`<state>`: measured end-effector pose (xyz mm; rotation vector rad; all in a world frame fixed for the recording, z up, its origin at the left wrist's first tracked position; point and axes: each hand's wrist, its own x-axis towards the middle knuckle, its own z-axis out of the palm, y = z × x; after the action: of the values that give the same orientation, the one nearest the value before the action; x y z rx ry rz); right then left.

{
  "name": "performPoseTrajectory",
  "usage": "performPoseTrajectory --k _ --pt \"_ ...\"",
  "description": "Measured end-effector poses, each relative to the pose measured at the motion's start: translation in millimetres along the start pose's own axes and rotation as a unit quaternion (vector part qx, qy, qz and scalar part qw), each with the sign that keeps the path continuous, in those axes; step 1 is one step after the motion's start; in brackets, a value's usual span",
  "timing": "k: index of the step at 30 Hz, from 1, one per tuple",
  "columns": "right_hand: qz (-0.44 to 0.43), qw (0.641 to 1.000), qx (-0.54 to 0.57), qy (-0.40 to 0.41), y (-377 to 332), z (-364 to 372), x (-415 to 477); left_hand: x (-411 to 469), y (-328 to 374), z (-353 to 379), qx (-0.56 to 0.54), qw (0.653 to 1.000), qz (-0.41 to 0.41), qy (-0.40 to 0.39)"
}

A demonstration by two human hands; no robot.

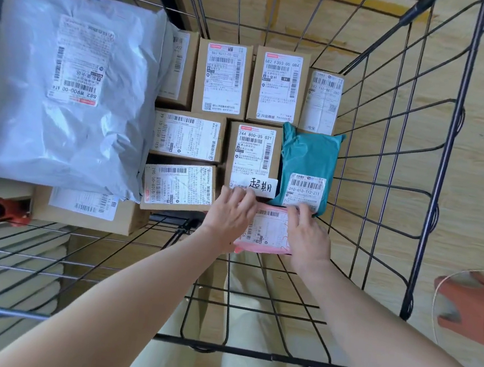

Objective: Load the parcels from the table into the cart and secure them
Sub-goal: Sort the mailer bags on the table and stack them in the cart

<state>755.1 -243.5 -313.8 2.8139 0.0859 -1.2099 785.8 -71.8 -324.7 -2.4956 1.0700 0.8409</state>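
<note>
I look down into a black wire cart. Several labelled cardboard boxes lie flat on its bottom, with a teal mailer bag at their right. A small pink parcel with a white label lies at the near edge of the row. My left hand holds its left side and my right hand holds its right side, fingers curled over its far edge. A big white plastic mailer covers the left part of the load.
Another cardboard box sits under the white mailer at the near left. The cart's wire walls rise on all sides. An orange object lies on the wooden floor at the right, and a red part shows at the left.
</note>
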Motion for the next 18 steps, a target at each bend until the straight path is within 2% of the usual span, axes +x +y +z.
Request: performPoseTrajectory --k 7,12,18 --pt "0.036 0.999 0.015 0.009 3 5 0 0 6 5 -0.076 0.997 0.007 0.027" --pt "0.072 0.993 0.090 -0.010 -11 6 -4 1 9 3 -0.096 0.995 -0.004 0.030" --pt "0.087 0.986 0.139 -0.005 -8 9 -4 8 13 -6 -0.097 0.995 -0.036 -0.004"
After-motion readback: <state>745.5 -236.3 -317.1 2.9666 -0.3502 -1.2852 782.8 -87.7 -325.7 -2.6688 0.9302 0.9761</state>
